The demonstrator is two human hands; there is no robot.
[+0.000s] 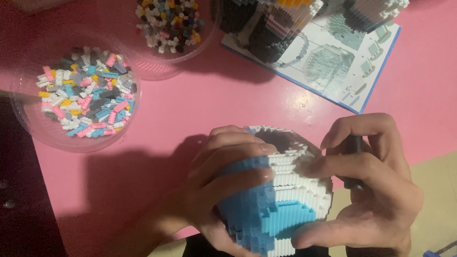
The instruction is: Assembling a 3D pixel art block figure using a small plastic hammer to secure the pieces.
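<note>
A rounded model of tiny blue and white building bricks [285, 204] sits between both hands near the bottom middle, its hollow top showing. My left hand [223, 181] wraps its left side, fingers lying across the blue part. My right hand [371, 190] grips the right side, thumb under the light-blue patch, index finger pressing on the white upper rim. A small dark tool [353, 162] is tucked between the right hand's fingers.
Two clear plastic bowls of several mixed tiny bricks stand on the pink table [214, 100]: one at the left [28, 114], one at the top middle [157, 66]. An instruction sheet [342, 66] lies top right with a dark brick model [266, 28] on it.
</note>
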